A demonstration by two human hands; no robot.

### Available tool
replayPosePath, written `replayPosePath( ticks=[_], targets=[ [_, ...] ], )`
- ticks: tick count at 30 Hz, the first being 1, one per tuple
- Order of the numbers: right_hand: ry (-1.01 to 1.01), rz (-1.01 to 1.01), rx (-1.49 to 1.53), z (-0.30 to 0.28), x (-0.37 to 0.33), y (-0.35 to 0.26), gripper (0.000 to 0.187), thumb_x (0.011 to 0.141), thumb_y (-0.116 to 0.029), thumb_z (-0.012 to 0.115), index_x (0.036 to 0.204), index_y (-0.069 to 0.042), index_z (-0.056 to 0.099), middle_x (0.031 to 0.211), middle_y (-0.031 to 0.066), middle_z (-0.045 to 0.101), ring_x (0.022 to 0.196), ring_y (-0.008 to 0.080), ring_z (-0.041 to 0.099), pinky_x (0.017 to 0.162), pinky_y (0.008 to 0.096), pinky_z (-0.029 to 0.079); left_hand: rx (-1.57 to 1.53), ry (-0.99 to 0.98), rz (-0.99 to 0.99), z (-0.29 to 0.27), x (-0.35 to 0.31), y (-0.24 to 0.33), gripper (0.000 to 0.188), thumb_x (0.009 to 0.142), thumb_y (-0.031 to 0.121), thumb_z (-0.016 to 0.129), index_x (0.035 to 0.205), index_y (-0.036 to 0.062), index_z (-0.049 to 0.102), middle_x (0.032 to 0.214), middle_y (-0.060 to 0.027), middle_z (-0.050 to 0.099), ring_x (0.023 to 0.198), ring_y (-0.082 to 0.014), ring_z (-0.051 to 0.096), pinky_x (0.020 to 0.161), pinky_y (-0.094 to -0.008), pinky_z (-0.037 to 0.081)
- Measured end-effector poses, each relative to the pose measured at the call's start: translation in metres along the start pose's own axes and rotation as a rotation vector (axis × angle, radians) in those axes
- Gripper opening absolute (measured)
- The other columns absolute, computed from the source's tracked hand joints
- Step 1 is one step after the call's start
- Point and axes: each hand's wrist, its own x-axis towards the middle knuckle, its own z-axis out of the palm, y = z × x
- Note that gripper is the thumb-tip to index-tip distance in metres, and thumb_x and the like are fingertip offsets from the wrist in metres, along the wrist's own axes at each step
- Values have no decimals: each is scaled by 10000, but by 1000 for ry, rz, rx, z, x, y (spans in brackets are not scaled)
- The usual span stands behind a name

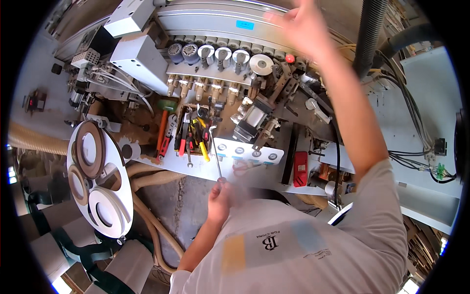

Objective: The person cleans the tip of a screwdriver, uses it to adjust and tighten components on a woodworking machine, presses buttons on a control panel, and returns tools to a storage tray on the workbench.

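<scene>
My left hand [219,203], low in front of my shirt, is closed around the handle end of a long thin metal rod tool [217,156]. The rod points away from me, and its bent bright tip lies by the tool tray. A blur hides part of the area beside this hand. My right hand [304,30] is raised at the far side, over the machine's grey rail [210,23]. It is smeared by motion, with fingers apart and nothing seen in them. Pliers, screwdrivers and a yellow-handled tool [204,151] fill the tray [180,122] left of the rod.
A row of round knobs [223,55] and brass fittings [200,88] runs along the machine. A red-handled hammer [162,130] lies left of the tray. Right of it are a motor unit [255,117] and a red case [300,169]. Edge-band reels [105,213] stand at left; a black hose [370,34] hangs at right.
</scene>
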Motion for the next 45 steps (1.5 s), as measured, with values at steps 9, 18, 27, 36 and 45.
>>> replayPosePath(
  ticks=[9,18,27,36,45],
  targets=[
    [-181,16,690,52,-33,77,335,946,-331,756,1046,-15,702,804,18,672,688,70,606,628,260,508,27,-60,60,3,6,1,274,1056,253,574,830,106,523,637,-23,514,531,-132,474,502,-278,371],
    [-377,201,1321,71,-112,104,262,1006,-289,678,1097,-43,679,961,92,756,737,109,705,623,261,560,81,-18,30,10,14,-5,265,1052,247,582,836,105,522,649,-23,518,542,-128,478,505,-273,364],
    [-435,-116,1176,74,-153,101,201,892,-8,768,1017,-49,616,1057,156,759,828,171,743,689,277,593,-19,-72,47,38,12,23,178,1037,219,595,901,110,558,688,-27,541,537,-120,473,487,-265,366],
    [-485,-143,1053,89,-196,74,79,949,-23,717,1006,32,725,862,56,719,759,105,669,686,248,549,-193,-475,150,98,15,85,238,1000,244,680,1110,58,580,982,-95,659,655,-123,595,525,-254,452],
    [-444,-69,807,80,-207,54,122,977,-87,690,946,30,710,737,51,698,689,78,656,617,238,510,-217,-475,93,95,12,76,203,1035,267,621,1082,71,598,913,-52,644,629,-124,566,512,-266,448]
  ],
)
